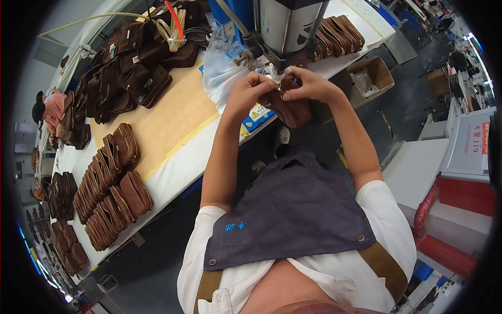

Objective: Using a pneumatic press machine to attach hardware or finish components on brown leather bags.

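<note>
Nearest to me is the wearer's dark apron [287, 209], over a white shirt [384, 225]. Both bare forearms reach forward from it to the table edge, where the hands meet at 1 brown pouch [293, 114].

Left hand [251, 91]: fingers curled, thumb and forefinger closed to a narrow pinch at the pouch's upper edge, beside a small gold-coloured fitting [279, 89]. Right hand [314, 86]: thumb and forefinger bent round the pouch's upper edge from the other side, with a small gap between the tips and brown material in it. The exact contact of the remaining fingers cannot be told.

The pouch hangs below the hands, just off the front edge of the table [183, 157], in front of the machine [286, 29]. A blue plate [256, 119] with a yellow warning mark sits beside the left wrist, and clear plastic [219, 70] lies beyond it.

On the person's left stand 2 adjoining rows of brown pouches [107, 170]. Farther back lies a loose brown heap [133, 68]; a cardboard box [386, 76] stands at right. Farthest left, a person in pink [54, 111] is visible.
</note>
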### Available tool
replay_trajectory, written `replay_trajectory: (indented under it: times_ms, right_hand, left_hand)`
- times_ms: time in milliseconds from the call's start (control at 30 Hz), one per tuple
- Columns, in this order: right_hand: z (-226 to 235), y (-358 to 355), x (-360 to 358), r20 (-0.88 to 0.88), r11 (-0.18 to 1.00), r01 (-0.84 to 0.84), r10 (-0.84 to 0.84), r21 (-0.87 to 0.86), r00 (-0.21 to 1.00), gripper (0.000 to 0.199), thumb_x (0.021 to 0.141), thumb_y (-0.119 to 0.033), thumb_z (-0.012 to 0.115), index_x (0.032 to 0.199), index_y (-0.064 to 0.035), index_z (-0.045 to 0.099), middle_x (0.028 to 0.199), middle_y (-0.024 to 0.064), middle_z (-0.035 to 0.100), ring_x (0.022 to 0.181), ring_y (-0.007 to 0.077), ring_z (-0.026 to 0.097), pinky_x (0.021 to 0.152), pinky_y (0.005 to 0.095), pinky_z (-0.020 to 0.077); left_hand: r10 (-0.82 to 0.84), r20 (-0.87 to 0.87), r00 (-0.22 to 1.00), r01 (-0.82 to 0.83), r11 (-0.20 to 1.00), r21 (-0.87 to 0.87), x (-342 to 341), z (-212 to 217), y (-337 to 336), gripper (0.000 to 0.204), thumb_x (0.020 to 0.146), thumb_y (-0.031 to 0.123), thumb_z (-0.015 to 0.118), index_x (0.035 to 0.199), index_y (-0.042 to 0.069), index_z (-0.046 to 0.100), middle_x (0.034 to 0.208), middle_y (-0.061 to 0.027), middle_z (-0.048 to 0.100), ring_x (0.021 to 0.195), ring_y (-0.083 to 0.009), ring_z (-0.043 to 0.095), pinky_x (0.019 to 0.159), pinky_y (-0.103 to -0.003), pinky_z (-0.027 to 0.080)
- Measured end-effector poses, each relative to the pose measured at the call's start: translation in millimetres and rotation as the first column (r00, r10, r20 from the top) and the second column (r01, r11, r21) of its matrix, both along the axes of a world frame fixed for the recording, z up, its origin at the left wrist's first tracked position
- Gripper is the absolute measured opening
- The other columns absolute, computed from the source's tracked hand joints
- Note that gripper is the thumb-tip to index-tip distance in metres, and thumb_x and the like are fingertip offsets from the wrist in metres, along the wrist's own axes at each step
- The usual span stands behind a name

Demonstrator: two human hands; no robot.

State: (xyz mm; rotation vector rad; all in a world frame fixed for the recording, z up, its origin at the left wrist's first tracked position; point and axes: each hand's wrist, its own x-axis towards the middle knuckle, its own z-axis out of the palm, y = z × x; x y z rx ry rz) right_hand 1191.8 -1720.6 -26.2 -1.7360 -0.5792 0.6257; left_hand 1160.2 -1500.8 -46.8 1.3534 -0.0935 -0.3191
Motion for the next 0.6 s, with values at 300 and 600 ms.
replay_trajectory:
  times_ms: [300, 600]
  right_hand:
    - [-9.9, 8.6, 15.5, -0.221, 0.993, 0.033, -0.008, 0.113, 0.975, 0.047, 0.077, -0.018, 0.076, 0.116, 0.0001, 0.057, 0.104, 0.0041, 0.062, 0.097, 0.0100, 0.055, 0.089, 0.0254, 0.0433]
    - [-26.1, 13.0, 18.7, -0.233, 0.977, 0.000, 0.051, 0.213, 0.971, 0.047, 0.080, -0.022, 0.075, 0.118, -0.0036, 0.055, 0.108, 0.0038, 0.060, 0.096, 0.0097, 0.055, 0.085, 0.0249, 0.0440]
  left_hand:
    - [0.063, -0.038, 0.997, -0.060, 0.996, 0.072, 20.8, 5.0, 5.0, 0.010, 0.084, 0.013, 0.063, 0.084, 0.003, 0.065, 0.080, -0.0024, 0.065, 0.070, -0.0087, 0.058, 0.066, -0.022, 0.044]
    - [0.073, -0.105, 0.992, -0.072, 0.997, 0.006, 15.8, -4.5, 8.4, 0.009, 0.086, 0.011, 0.061, 0.083, 0.003, 0.064, 0.078, -0.0003, 0.063, 0.069, -0.0073, 0.055, 0.064, -0.021, 0.042]
